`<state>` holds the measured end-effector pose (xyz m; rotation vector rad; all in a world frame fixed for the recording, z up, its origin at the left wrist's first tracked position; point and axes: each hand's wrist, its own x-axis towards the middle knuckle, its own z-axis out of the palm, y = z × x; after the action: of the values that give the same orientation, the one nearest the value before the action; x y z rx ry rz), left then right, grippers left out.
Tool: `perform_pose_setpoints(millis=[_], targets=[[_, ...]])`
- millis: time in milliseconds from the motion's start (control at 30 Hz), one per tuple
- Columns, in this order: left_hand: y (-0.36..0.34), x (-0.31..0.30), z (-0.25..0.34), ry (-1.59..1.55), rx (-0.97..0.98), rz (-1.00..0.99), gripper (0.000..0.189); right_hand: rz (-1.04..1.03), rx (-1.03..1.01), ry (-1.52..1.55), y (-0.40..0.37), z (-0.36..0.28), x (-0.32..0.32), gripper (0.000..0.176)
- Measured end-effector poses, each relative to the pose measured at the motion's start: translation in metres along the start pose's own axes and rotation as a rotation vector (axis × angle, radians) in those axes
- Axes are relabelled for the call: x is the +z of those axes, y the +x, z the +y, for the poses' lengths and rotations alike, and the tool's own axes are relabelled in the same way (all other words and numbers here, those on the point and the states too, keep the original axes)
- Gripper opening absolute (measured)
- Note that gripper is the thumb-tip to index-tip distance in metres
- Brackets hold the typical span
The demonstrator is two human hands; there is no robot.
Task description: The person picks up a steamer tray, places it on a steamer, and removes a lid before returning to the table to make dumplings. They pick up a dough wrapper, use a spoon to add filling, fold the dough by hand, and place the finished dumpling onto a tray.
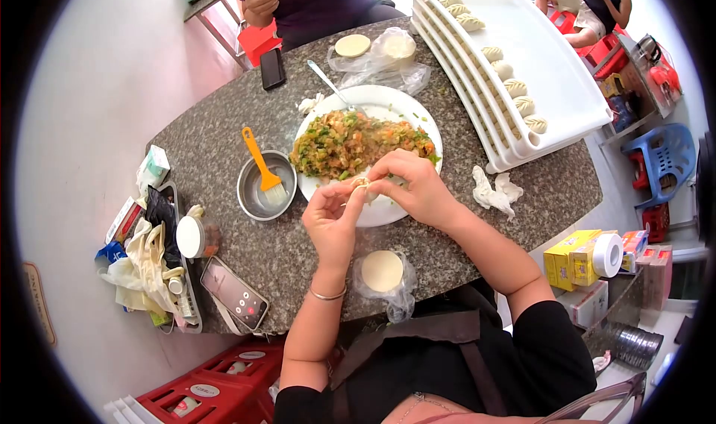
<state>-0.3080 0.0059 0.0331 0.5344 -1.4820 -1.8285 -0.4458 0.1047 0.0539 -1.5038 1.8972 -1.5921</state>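
Over the near edge of a white plate (384, 214), my left hand (332, 219) and my right hand (415, 188) meet with fingertips pinched on a small dumpling (362, 184). Most of the dumpling is hidden by my fingers. Chopped filling (343, 144), green and orange, lies heaped on the plate beyond them, with a metal spoon (325, 79) resting at the far rim. Close to me, a stack of round dumpling wrappers (382, 270) sits in a clear plastic bag. Left of the plate, an orange brush (260, 161) leans in a metal bowl (246, 200).
Stacked white trays (552, 88) at the back right carry several pleated dumplings (514, 88). Crumpled tissue (496, 191) lies right of the plate. Two phones (273, 69), a lidded jar (191, 236) and a cluttered basket (186, 286) edge the table. Another person (321, 10) sits opposite.
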Motion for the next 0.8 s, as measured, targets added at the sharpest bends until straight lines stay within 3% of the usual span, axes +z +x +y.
perform_pose_setpoints(millis=[133, 200, 333, 600, 733, 800], targets=[[0.003, 0.000, 0.001, -0.012, -0.012, -0.017, 0.016, 0.034, -0.037, -0.080, 0.000, 0.004, -0.002, 0.011], [0.003, -0.001, 0.001, -0.032, -0.054, -0.033, 0.017, -0.005, 0.164, 0.147, 0.002, 0.002, -0.006, 0.010], [0.000, -0.004, -0.006, 0.042, 0.077, -0.079, 0.017, -0.028, 0.186, 0.203, 0.004, 0.000, -0.008, 0.009], [0.000, -0.002, -0.005, -0.003, 0.026, 0.002, 0.020, 0.056, -0.029, -0.064, 0.000, -0.001, 0.002, 0.010], [0.001, -0.001, -0.005, -0.016, 0.014, -0.021, 0.017, 0.086, -0.023, -0.068, 0.001, 0.001, -0.004, 0.008], [0.001, -0.002, -0.005, -0.007, 0.037, -0.044, 0.015, -0.053, 0.207, 0.151, 0.003, -0.002, -0.011, 0.007]])
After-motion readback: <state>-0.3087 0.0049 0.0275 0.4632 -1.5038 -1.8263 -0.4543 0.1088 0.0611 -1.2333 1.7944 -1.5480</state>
